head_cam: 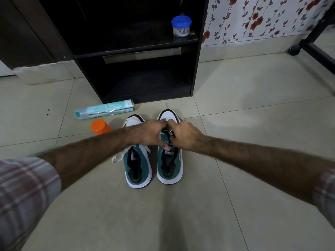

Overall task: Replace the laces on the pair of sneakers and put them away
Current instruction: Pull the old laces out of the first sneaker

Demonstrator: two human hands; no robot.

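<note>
The tiled floor (253,124) spreads in front of me, with a dark open shelf unit (196,60) at its far side, probably where the pair goes afterwards. A blue-lidded jar (181,26) sits on its shelf. Two teal-and-white sneakers stand side by side, toes away from me so the eyelets face up. The left sneaker (138,169) has white lace trailing loose. Over the right sneaker (169,171) both hands meet: my left hand (148,133) steadies the upper with fingers spread, my right hand (183,134) pinches its white lace (179,117), seemingly threading. A spray can (104,109) lies left, beside an orange cap (100,126).
</note>
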